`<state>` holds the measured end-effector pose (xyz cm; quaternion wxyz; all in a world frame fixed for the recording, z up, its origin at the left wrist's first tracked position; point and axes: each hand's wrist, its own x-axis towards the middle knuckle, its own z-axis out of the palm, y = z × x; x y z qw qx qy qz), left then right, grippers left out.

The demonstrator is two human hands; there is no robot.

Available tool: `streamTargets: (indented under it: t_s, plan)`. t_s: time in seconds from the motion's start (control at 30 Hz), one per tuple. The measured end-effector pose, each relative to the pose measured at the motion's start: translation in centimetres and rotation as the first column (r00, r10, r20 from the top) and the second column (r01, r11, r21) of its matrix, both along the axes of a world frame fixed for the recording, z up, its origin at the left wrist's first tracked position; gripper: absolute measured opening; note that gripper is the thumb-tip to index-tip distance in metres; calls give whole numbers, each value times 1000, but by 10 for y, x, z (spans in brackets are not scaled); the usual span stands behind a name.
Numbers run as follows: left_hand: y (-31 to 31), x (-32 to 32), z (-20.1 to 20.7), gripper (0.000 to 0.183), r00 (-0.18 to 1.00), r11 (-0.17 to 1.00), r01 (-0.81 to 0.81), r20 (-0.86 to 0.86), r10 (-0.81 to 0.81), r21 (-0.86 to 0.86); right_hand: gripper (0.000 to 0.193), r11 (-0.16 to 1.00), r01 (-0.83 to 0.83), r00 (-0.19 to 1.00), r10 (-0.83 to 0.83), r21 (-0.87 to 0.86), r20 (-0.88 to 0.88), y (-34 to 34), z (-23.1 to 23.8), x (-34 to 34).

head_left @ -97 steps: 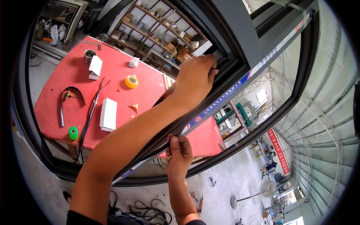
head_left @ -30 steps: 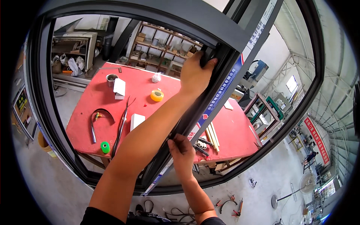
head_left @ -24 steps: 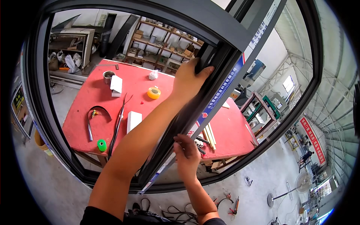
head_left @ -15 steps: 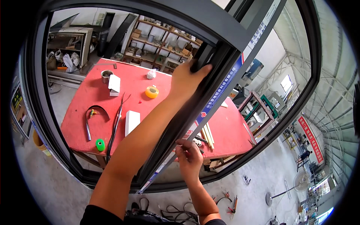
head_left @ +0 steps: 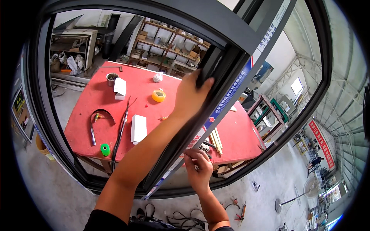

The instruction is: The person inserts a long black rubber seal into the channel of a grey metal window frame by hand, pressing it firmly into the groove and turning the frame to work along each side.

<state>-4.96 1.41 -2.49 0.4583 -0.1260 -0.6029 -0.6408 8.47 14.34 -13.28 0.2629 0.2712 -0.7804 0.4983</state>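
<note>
Both hands sit lower along the post than 0.8 s ago: left hand [head_left: 192,92] slid toward 7 o'clock, right hand [head_left: 199,167] toward 5; things on the tabletop [head_left: 236,129] unmoved. Dark grey window frame [head_left: 227,30] fills the near view, its post [head_left: 229,69] running 1 to 7 o'clock; both hands work on this post.

Left hand: blurred, thumb apart from fingers around the post's dark inner edge; can't tell if it grips. Right hand: at 6 o'clock from the left, thumb and fingertips pressed together by the outer edge; anything pinched there is too small to tell.

Progress: looks partway, hands mid-post. Dark lining seems to run along the inner side; how well seated, can't tell. Blue-white label film [head_left: 232,91] on the outer face is still on, so that side looks not done. Loose black strips [head_left: 121,133] on the tabletop, at 8 o'clock from the left hand, look unused.

Also on the tabletop: yellow tape roll [head_left: 158,96] at 9 o'clock from the left hand, white box [head_left: 139,129] at 8, green spool [head_left: 105,149] farther at 8.
</note>
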Motion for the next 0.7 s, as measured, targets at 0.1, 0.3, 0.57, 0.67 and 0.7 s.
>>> streamTargets:
  t_s: [0.1,0.3,0.57,0.67,0.7]
  plan:
    - [17,18,-30,36,942,950,-304,-167,290,-66,13,996,70,995,-66,54,-73,12,6,4]
    - [16,27,-54,15,963,965,-263,-69,261,-18,15,979,106,975,-69,172,-210,26,34,-4]
    - [15,20,-27,13,964,965,-261,-42,262,28,33,656,537,446,313,530,-839,-3,194,-42]
    - [12,26,-29,12,963,963,-270,13,270,-12,21,450,625,457,452,638,-766,-38,232,-53]
    - [12,29,-34,13,963,964,-265,41,266,-34,20,387,635,479,481,668,-734,-43,239,-59]
